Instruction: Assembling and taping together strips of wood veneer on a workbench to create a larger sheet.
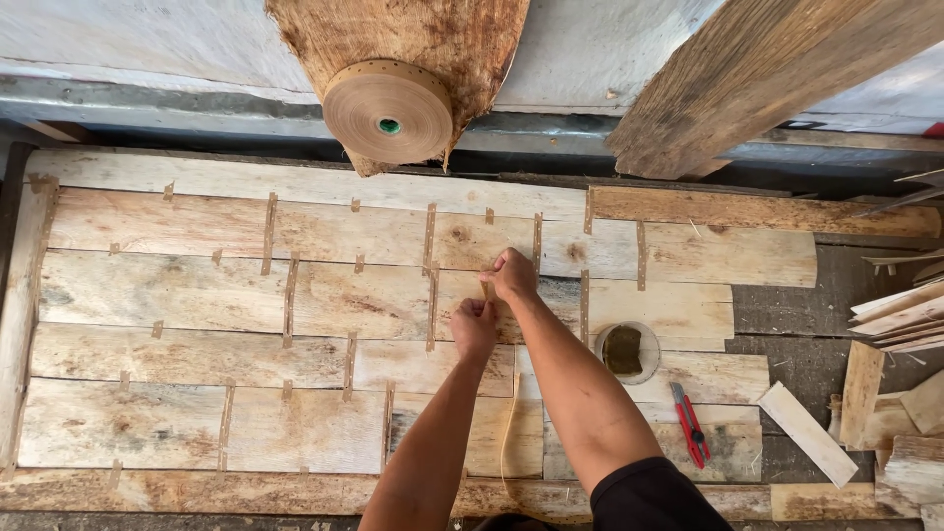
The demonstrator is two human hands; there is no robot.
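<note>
Both hands pinch a paper tape strip (pixel 489 291) lying near-vertical on the veneer sheets (pixel 197 295): right hand (pixel 511 275) at its far end, left hand (pixel 475 324) nearer (slack trails toward the body).

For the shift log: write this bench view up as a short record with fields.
surface: veneer sheets laid edge to edge, joined by short brown tape strips
left hand: left hand pinches the paper tape strip, which trails toward the body
right hand: right hand presses the strip's end onto a seam
tape supply: tape roll hanging above the sheets
right of the arms: round dish with a sponge; red utility knife
far right: loose wood offcuts
</note>
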